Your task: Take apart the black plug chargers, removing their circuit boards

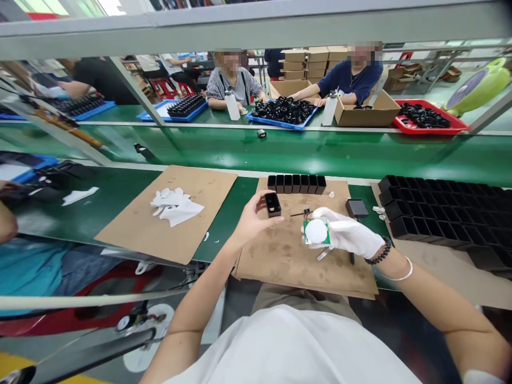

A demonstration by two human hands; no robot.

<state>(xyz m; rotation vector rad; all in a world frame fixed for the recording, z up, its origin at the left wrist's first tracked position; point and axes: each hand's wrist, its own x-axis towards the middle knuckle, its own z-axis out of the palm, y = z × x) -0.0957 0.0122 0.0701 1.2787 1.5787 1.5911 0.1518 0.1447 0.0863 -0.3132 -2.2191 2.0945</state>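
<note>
My bare left hand [253,220] grips a small black open-topped box [273,206] by its sides, its opening facing up toward me. A light-coloured bit shows inside the box. My right hand [347,232], in a white glove, holds a green circuit board [307,234] with a round white disc [317,231] on its face. Short wires rise from the board's upper edge. Both hands are above a cardboard sheet [272,261]. Below the board lies a metal tool [325,253], partly covered by the hand. A black block [357,208] sits just beyond the glove.
Black boxes [296,184] stand in a row at the back of the cardboard, with many more boxes [432,213] at right. White gloves [176,205] lie on another cardboard sheet [132,229] at left. Across the green conveyor belt [208,146], two people sit by a blue tray [298,127] of black parts.
</note>
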